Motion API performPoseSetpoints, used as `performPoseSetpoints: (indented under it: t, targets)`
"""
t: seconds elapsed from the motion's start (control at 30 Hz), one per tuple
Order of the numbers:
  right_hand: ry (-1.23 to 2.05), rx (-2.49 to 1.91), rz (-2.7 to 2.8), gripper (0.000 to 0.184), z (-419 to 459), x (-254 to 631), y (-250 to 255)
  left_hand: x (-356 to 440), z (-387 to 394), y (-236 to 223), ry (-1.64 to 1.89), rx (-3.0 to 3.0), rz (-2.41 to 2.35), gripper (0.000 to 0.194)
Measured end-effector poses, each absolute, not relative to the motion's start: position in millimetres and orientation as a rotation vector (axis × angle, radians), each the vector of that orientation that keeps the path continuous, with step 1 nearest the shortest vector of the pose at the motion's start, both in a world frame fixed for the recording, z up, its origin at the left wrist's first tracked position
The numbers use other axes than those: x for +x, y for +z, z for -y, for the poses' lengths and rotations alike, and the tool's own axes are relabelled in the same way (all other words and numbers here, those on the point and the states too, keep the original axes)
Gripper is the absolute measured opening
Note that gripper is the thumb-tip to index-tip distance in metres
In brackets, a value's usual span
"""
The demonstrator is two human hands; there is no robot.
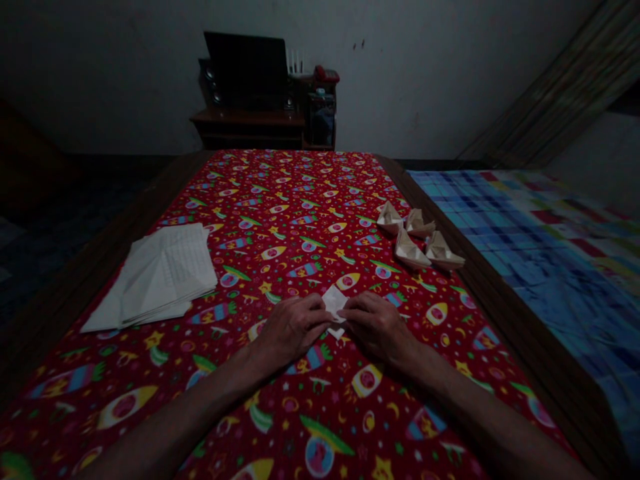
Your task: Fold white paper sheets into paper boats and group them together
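A small piece of folded white paper [336,302] lies at the middle of the red patterned cloth [310,213]. My left hand [299,325] pinches its left side, fingers closed on the edge. From the right, my right hand [377,325] grips the opposite side between thumb and fingers. The paper looks diamond-shaped, with a lower corner showing under my fingertips; its finer folds are too dim to make out. Several folded paper boats [411,250] stand grouped beyond my right hand, close to the cloth's right edge.
A stack of printed paper sheets [165,270] lies to the left. Dark wood [500,293] borders the cloth. A blue checked cloth [480,220] spreads at the right. By the far wall, a wooden stand [250,121] bears a dark screen [247,70], with a red telephone [326,74] nearby.
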State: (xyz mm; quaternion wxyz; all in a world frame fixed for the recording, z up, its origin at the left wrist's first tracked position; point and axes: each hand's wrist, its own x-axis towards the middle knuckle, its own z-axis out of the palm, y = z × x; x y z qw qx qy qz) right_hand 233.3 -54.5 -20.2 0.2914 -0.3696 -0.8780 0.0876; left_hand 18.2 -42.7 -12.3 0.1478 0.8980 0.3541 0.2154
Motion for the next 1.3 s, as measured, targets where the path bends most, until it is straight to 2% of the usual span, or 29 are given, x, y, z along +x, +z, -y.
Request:
performPoseSetpoints:
  t: [0.27,0.7,1.0,1.3]
  targets:
    - [0.406,-1.123,2.228,0.019,54.1,232.3,-15.4,12.3,44.5,-11.3,0.632,2.507,-1.126,0.014]
    - [0.227,-1.476,2.250,0.026,43.6,223.0,-11.8,17.2,39.8,-15.2,0.643,2.416,-1.468,0.020]
    - [0.223,-1.511,2.230,0.023,40.6,223.2,-12.4,16.6,32.9,-7.6,0.626,2.179,-1.465,0.020]
    - [0.209,-1.522,2.257,0.023,43.0,222.4,-8.8,17.6,36.6,-7.3,0.583,2.287,-1.497,0.017]
